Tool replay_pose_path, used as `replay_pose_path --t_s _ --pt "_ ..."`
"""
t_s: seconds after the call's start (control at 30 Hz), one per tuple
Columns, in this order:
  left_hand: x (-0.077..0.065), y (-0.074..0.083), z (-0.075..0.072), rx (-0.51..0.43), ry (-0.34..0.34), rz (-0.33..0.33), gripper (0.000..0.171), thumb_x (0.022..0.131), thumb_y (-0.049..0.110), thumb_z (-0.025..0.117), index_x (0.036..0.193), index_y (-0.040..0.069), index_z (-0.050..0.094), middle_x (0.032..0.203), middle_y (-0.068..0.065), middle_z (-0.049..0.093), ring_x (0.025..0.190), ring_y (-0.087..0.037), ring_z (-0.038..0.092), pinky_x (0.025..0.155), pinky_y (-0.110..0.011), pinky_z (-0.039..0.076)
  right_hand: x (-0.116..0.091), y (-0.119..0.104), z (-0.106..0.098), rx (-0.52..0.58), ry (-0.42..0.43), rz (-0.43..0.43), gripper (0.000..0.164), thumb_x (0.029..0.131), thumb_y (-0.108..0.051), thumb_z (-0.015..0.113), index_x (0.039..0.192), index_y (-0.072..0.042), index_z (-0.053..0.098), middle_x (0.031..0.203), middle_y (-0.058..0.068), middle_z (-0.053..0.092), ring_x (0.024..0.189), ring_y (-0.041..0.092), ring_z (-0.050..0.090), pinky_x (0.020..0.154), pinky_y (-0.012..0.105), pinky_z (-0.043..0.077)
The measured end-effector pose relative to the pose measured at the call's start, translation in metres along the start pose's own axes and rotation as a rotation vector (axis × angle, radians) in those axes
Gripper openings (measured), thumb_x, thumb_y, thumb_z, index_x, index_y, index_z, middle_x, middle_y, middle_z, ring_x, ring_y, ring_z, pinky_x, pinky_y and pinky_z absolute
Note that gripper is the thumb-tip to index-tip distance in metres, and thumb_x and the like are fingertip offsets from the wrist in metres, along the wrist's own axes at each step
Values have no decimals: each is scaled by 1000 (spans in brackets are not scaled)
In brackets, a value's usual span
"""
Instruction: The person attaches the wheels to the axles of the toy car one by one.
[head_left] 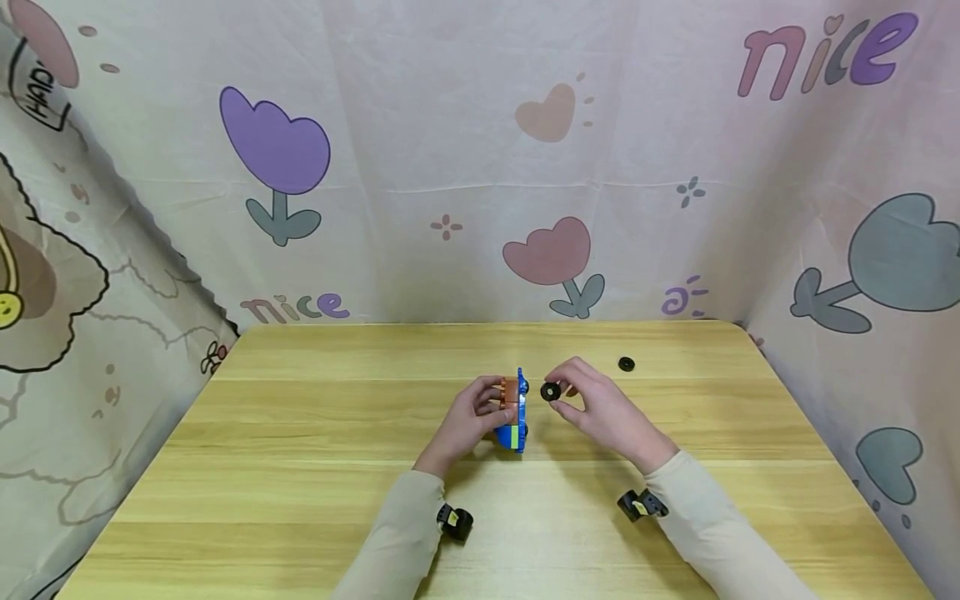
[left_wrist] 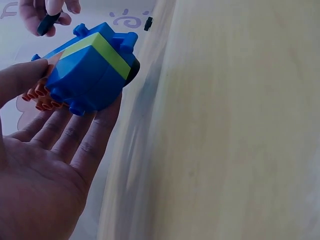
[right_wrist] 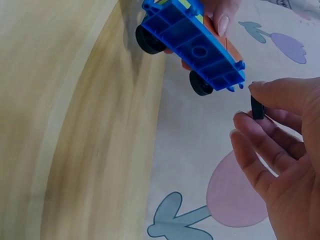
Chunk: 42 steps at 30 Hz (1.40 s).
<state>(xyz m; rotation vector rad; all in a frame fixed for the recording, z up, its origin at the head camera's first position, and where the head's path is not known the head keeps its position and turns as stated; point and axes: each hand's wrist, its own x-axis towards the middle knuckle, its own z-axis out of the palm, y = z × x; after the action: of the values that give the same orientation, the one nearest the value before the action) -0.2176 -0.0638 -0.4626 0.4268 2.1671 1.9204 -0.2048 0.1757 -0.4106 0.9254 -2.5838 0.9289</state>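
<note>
My left hand (head_left: 468, 423) grips a toy car (head_left: 507, 438) turned on its side, its blue underside (right_wrist: 200, 50) facing the right hand. The body is blue with a lime stripe (left_wrist: 112, 57) and orange-brown blocks. Two black wheels sit along one side of the car, a larger one (right_wrist: 150, 41) and another (right_wrist: 200, 84); blue axle stubs on the opposite side are bare. Between thumb and fingertips, my right hand (head_left: 603, 410) pinches a loose black wheel (right_wrist: 257, 107), held a short gap away from the car.
Another loose black wheel (head_left: 626, 364) lies on the wooden table (head_left: 300, 417), beyond the right hand near the back edge. A printed cloth (head_left: 420, 125) hangs behind the table and along its sides. Each sleeve carries a small black wrist camera (head_left: 456, 522).
</note>
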Motion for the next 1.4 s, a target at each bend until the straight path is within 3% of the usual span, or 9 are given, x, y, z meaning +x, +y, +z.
replay_pose_path --t_s 0.37,0.6,0.9,1.4 --pt "0 0 0 0 2 -9 55 93 20 70 141 6 46 123 -12 62 107 -28 62 89 -45 52 2 -2 6 38 7 -24 30 87 -4 75 114 -7 64 111 -2 59 92 14 61 80 33 54" --pt "0 2 0 -10 -14 -6 55 94 11 67 142 1 42 124 -18 60 106 -32 61 88 -43 52 5 -5 8 41 -1 -43 30 86 -7 76 114 -8 64 111 -2 58 94 17 60 81 33 54" --pt "-12 30 1 -13 -41 1 52 94 4 64 140 -6 42 123 -22 59 106 -32 61 87 -42 52 8 -7 13 49 2 -45 32 86 -6 76 116 -5 62 110 -1 57 94 17 60 81 35 54" --pt "-10 26 3 -26 -55 9 51 94 2 63 140 -5 42 122 -21 60 104 -33 62 80 -37 54 11 -10 20 52 -1 -17 34 87 -7 75 119 -9 65 103 -5 57 83 12 57 68 38 54"
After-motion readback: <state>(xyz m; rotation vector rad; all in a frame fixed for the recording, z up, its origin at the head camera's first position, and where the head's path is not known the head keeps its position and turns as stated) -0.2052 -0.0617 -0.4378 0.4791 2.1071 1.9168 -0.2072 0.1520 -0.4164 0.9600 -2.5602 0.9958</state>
